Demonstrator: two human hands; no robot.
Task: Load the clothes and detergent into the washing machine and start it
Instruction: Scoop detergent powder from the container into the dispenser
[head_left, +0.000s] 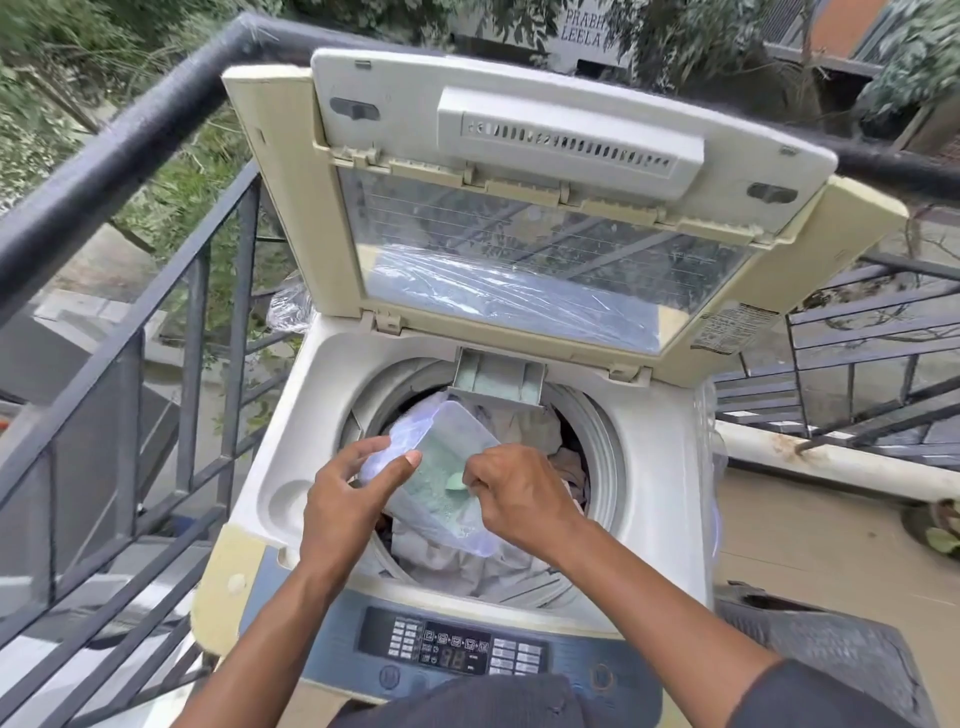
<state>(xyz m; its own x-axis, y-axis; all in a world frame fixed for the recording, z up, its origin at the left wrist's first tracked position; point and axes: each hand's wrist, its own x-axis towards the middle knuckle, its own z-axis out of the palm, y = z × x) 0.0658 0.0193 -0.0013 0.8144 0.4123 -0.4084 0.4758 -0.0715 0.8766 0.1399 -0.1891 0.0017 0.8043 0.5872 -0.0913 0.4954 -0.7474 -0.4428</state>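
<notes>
Yellowed cream plastic forms the washing machine (670, 441), a top-loader seen from the head camera with its hinged lid (545, 208) raised; the lid's lower half is a clear ribbed pane. Inside the round drum lie crumpled pale clothes (467, 566), soft and creased, some greyish-white, some darker at the right edge. A small rectangular detergent drawer (493, 382) juts out at the back rim of the drum, dusted with greenish powder. Over the drum, a clear rectangular plastic container (441, 467) with rounded corners is tilted, holding blue-green granular detergent (431, 488) and a pale green scoop. The left hand (348, 499) grips the container's left edge, thumb on top and fingers curled beneath. The right hand (519, 493) reaches into the container, fingers (478, 467) curled and pinched at the scoop. A dark control panel (452, 649) with small buttons and a digit display lies nearest. Black metal railing (130, 130) surrounds the balcony.
</notes>
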